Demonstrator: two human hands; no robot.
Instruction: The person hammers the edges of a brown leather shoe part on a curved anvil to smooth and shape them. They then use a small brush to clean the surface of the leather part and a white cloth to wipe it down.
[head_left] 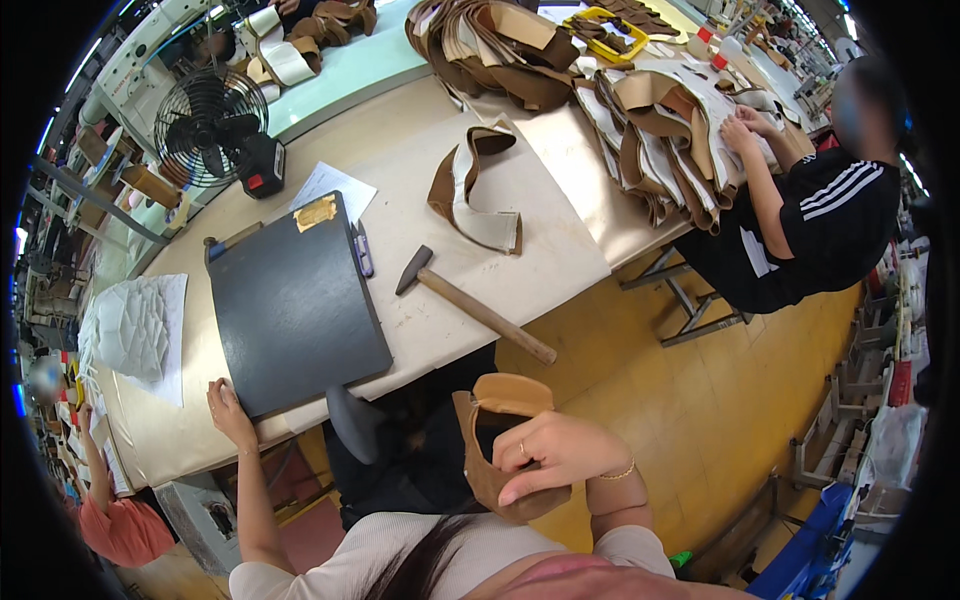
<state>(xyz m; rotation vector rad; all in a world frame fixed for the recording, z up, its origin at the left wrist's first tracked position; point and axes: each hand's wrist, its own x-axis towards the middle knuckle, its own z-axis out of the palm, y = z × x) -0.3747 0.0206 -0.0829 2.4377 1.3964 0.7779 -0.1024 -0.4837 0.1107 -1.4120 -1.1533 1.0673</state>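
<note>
Right hand: Ours (565,450) pinches a curved brown leather piece (480,462), thumb on the near side and fingers bent over it.
Leather piece: We hold it off the bench (160,435), close before our chest, its tan flap uppermost.
Left hand: Ours (230,412) rests at the bench's near edge, fingers loosely spread beside a corner of the black board (295,300); we cannot tell whether they touch it.
Tools: Before us, a wooden-handled hammer (480,312) lies right of the board, and purple snips (363,252) lie along its right edge.
Farther back: We see a second curved piece (462,200) beyond the hammer, and a black fan (210,125) behind the board.
Across from us: At right, a co-worker in black (825,225) handles a heap of brown and white pieces (650,140).
</note>
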